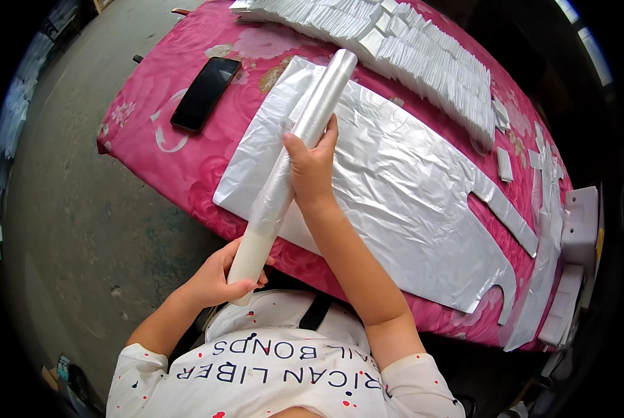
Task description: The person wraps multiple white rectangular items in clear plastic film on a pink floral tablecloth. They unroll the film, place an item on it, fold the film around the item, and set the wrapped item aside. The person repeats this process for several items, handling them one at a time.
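A long tube wound with clear plastic film (pixel 275 191) is held at a slant above the table, its far end tipped to the right. Around its bare, cream-coloured near end, my left hand (pixel 236 275) is closed, close to my body. My right hand (pixel 313 167) grips the film-covered part farther up, thumb on one side and fingers on the other. Beneath the roll lies a flat stack of silvery-white plastic vest-style bags (pixel 402 188), wrinkled on top. Its handle ends, with a curved cut-out between them, point to the right. The roll hides part of the stack's left side.
A pink floral cloth (pixel 151 157) covers the table. A black phone (pixel 205 94) lies at the left. Rows of folded white packets (pixel 430 63) line the far side. Loose plastic strips (pixel 547 209) and white plastic containers (pixel 579 223) are at the right edge.
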The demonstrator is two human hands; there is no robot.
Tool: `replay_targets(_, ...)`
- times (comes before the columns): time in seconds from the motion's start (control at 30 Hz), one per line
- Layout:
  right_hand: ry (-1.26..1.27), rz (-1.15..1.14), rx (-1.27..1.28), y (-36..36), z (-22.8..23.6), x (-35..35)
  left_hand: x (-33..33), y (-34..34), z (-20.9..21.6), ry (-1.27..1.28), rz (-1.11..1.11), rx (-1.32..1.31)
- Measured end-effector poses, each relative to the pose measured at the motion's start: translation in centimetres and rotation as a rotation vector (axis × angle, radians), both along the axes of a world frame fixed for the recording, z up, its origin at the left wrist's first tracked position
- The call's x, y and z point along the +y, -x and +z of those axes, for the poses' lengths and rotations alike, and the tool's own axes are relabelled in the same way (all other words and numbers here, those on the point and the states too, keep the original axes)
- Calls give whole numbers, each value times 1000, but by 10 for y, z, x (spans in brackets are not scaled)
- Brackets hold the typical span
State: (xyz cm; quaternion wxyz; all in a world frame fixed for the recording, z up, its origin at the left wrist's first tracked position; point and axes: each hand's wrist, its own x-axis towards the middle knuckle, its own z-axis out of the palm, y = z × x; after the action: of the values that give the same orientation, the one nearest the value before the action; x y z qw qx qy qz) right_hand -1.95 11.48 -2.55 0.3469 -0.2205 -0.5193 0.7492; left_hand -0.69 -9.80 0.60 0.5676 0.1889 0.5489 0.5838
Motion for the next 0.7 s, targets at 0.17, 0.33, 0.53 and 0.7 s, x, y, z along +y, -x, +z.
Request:
replay_targets(0.17,548,315,328,-42,56,18,16,-6,3,-252,-143,-560)
replay_targets(0.33,294,137,137,-68,71,35,43,-14,9,32,-196,150)
replay_targets(0.53,327,127,304,-94,75,46,50,-23,14,-124,-400,-339)
replay_targets(0.7,245,-7,106,-103,76,48,67,-38,20,65,-219,274)
